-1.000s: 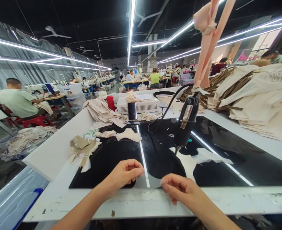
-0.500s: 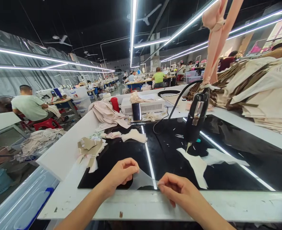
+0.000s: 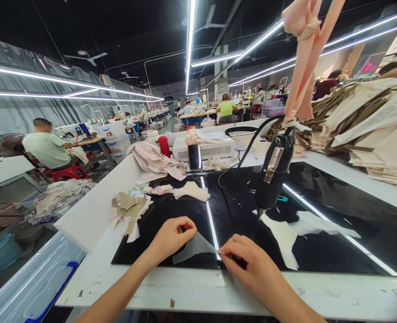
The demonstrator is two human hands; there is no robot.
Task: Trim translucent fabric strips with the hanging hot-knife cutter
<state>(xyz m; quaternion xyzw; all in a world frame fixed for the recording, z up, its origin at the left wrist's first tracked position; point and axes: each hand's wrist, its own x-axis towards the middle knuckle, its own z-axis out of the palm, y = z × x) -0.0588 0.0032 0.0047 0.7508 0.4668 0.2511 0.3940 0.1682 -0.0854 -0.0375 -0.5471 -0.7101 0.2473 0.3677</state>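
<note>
A clear plastic bin [image 3: 33, 287] with a blue latch is seen left of the bench [image 3: 94, 211], below its edge. On the bench's white rim, left of the black glass panel [image 3: 158, 220], a small heap of beige and white fabric scraps [image 3: 128, 210] is laid. The left hand [image 3: 170, 237] is closed in a pinch on the left corner of a thin translucent piece [image 3: 194, 246], which is held just above the near edge of the black glass panel. The piece is stretched between the two hands, its pointed right end being gripped between thumb and fingers of the right hand [image 3: 250, 264], which is curled shut around it. A reflected light strip [image 3: 211, 224] on the glass is crossed by the piece. Right of the piece and farther back, a black hanging tool [image 3: 274, 168] is suspended over the panel by a pink ribbon [image 3: 302, 63], with its tip close above white cut pieces [image 3: 286, 235] lying on the glass. At the far right of the bench, a tall stack of cream fabric [image 3: 377, 130] is piled.
</note>
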